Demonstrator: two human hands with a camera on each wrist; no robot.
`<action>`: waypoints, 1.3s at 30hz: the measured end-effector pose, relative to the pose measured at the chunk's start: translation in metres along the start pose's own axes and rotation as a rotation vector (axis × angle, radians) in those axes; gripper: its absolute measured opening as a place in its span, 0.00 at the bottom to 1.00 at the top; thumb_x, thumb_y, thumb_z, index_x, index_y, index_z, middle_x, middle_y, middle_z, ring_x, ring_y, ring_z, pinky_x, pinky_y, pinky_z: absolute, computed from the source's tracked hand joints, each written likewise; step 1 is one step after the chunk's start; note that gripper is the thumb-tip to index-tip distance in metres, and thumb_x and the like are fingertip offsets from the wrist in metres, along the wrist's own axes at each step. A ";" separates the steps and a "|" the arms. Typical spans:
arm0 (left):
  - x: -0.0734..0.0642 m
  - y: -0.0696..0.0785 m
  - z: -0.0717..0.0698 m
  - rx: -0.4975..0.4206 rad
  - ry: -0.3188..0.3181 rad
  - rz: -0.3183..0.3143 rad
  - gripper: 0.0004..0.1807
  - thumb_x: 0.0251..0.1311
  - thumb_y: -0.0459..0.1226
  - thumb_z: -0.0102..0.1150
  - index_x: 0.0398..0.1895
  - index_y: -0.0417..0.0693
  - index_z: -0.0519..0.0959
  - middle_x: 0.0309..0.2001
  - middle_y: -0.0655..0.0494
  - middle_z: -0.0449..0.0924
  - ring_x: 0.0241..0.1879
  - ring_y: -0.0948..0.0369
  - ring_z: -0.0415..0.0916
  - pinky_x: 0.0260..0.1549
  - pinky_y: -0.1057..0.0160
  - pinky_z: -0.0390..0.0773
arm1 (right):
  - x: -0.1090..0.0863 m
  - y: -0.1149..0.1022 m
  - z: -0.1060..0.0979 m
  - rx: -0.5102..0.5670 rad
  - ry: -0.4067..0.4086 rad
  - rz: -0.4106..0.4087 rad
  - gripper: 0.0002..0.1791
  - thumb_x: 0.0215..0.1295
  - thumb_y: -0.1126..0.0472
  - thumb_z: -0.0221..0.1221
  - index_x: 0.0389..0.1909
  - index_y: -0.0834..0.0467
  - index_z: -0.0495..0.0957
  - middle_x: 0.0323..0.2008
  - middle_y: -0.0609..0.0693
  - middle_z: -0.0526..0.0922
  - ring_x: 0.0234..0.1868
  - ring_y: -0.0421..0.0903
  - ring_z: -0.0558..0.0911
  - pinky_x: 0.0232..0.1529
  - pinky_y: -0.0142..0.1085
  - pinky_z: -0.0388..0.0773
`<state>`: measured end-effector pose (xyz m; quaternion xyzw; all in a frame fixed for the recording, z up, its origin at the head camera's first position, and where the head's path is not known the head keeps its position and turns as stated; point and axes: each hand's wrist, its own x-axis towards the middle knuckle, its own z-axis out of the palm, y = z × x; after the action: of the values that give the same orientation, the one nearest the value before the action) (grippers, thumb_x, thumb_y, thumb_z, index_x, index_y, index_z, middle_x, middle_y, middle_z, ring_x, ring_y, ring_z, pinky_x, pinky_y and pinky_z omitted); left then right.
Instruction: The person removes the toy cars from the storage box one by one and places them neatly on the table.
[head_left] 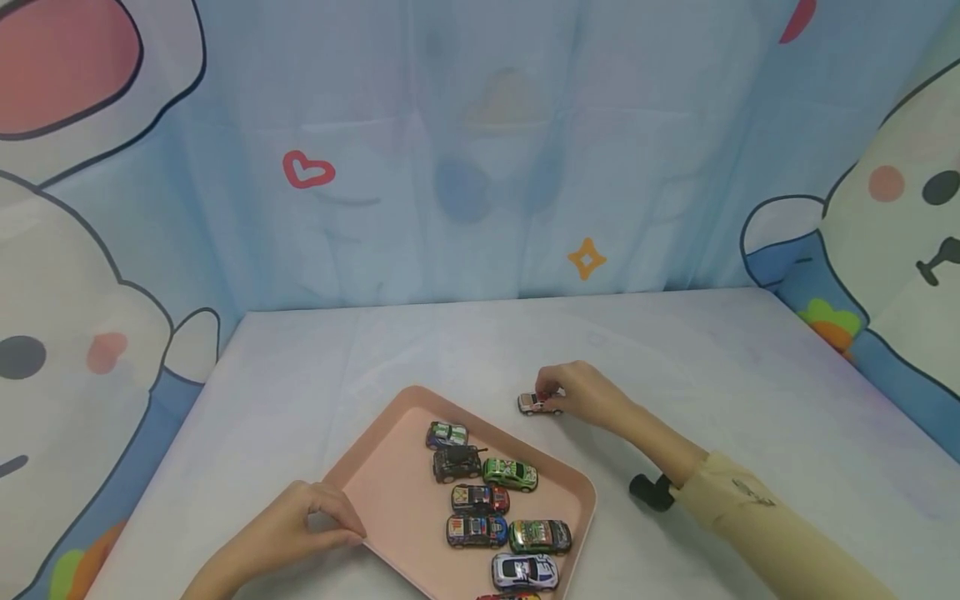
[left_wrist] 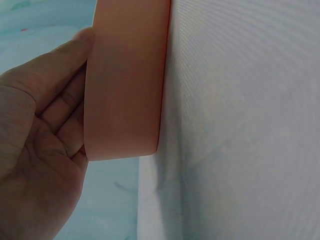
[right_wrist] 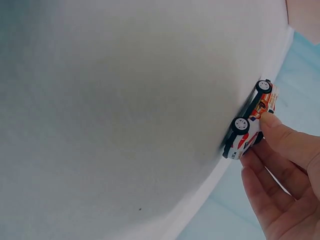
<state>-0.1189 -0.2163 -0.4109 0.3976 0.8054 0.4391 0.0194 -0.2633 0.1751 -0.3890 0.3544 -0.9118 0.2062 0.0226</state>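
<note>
My right hand [head_left: 588, 393] pinches a white, red and orange toy car [head_left: 531, 404] on the white table beyond the tray. In the right wrist view the thumb and fingers hold the toy car [right_wrist: 250, 120] by its body, its wheels at the table surface. My left hand [head_left: 288, 529] grips the left edge of a pink tray [head_left: 382, 492]. Close up in the left wrist view, the thumb lies at the rim of the tray [left_wrist: 125, 80] and the other fingers are partly hidden behind it. Several toy cars sit in the tray, among them a white one [head_left: 525, 572] and a green one [head_left: 511, 474].
A dark toy vehicle [head_left: 457, 463] with a thin rod on top stands among the cars in the tray. A black strap-like piece [head_left: 651, 493] juts from the right wrist. A blue cartoon-print curtain [head_left: 465, 167] rises behind the white table [head_left: 315, 367].
</note>
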 end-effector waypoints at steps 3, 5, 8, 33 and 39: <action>-0.001 0.001 0.000 -0.003 -0.001 0.000 0.02 0.53 0.35 0.66 0.30 0.52 0.85 0.31 0.67 0.82 0.32 0.67 0.79 0.36 0.64 0.77 | 0.001 0.002 0.001 0.006 -0.009 0.008 0.10 0.48 0.72 0.68 0.29 0.57 0.78 0.28 0.45 0.81 0.34 0.44 0.81 0.34 0.37 0.79; -0.001 0.001 0.000 -0.008 0.000 0.006 0.02 0.53 0.35 0.66 0.30 0.52 0.85 0.31 0.66 0.82 0.32 0.67 0.79 0.36 0.64 0.78 | 0.002 0.002 0.001 0.007 -0.019 0.015 0.10 0.48 0.72 0.68 0.29 0.57 0.79 0.28 0.45 0.81 0.34 0.44 0.81 0.34 0.37 0.78; -0.002 0.001 0.001 -0.013 0.001 0.021 0.03 0.53 0.34 0.66 0.30 0.51 0.85 0.31 0.65 0.82 0.32 0.67 0.79 0.35 0.64 0.78 | 0.003 0.001 0.002 -0.005 -0.026 0.026 0.10 0.49 0.72 0.68 0.29 0.56 0.79 0.28 0.44 0.81 0.34 0.44 0.81 0.34 0.36 0.78; -0.003 0.000 0.001 0.006 -0.006 -0.024 0.02 0.53 0.37 0.65 0.30 0.53 0.85 0.32 0.69 0.81 0.33 0.67 0.79 0.38 0.63 0.77 | 0.000 0.004 0.004 -0.008 -0.023 0.056 0.09 0.50 0.71 0.68 0.29 0.56 0.79 0.28 0.44 0.81 0.34 0.44 0.81 0.34 0.38 0.78; -0.001 0.001 0.000 0.005 -0.004 -0.028 0.02 0.52 0.35 0.66 0.30 0.51 0.85 0.31 0.66 0.82 0.33 0.67 0.79 0.38 0.63 0.77 | 0.001 0.005 0.003 -0.016 -0.026 0.051 0.09 0.51 0.70 0.68 0.30 0.57 0.79 0.29 0.45 0.82 0.34 0.44 0.81 0.34 0.38 0.78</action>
<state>-0.1179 -0.2163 -0.4107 0.3874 0.8119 0.4360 0.0259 -0.2672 0.1767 -0.3938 0.3334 -0.9224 0.1948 0.0086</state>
